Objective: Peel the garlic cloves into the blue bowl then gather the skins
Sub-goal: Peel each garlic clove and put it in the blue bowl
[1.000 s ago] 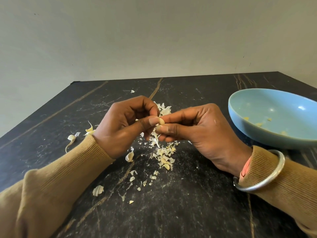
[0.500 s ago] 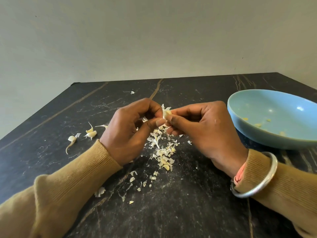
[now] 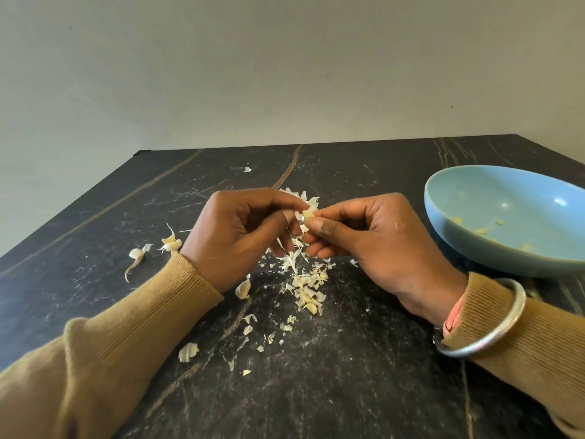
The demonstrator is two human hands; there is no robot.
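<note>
On the far left of the black, veined stone table (image 3: 348,391) lie two unpeeled garlic cloves with curling tails (image 3: 136,254), well apart from the bowl. Just right of them, the left hand (image 3: 240,239), in a mustard ribbed sleeve (image 3: 133,337), has its fingers curled and its thumb and fingertips pinching the small pale garlic clove (image 3: 307,215). The clove is held in the air above the middle of the table, between the two hands. Below it, a loose heap of white and yellowish garlic skins (image 3: 307,289) is strewn over the table, with stray flakes trailing towards the near edge. The right hand (image 3: 380,242) grasps the same clove from the other side, thumb and forefinger closed on it and the other fingers curled beneath. A silver metal bangle (image 3: 484,337) circles that wrist over the sleeve. At the far right the shallow round light-blue bowl (image 3: 474,191) stands on the table, clear of the hands; it holds only a few small yellowish bits scattered over its floor, too small to tell whether they are cloves or scraps.
</note>
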